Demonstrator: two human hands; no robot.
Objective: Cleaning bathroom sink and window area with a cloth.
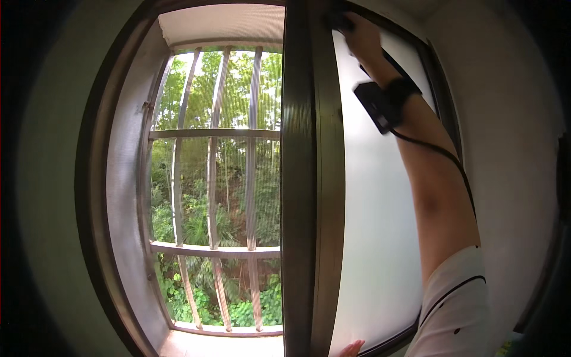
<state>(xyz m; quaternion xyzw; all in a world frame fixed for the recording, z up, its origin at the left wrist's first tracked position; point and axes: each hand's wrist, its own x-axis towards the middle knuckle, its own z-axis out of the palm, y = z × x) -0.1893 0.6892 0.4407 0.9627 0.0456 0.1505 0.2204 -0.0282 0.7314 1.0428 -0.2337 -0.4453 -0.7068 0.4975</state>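
A raised arm crosses the right side up to my right hand (363, 38), at the top of the sliding window's sash. Its fingers are around a small dark object (339, 21), blurred against the dark frame, so I cannot tell what it is. Behind the arm is a frosted glass pane (379, 214), bordered on its left by a brown metal sash stile (328, 192). At the bottom edge, only the fingers of my left hand (352, 349) show, close to the lower part of the pane; the rest is out of view.
On the left, a fine insect screen and metal security bars (212, 187) stand before trees and shrubs (196, 214). The dark outer window frame (91, 178) curves along the wall (49, 178). A black box (377, 107) is strapped to my right wrist, with a cable (439, 149) trailing down the arm.
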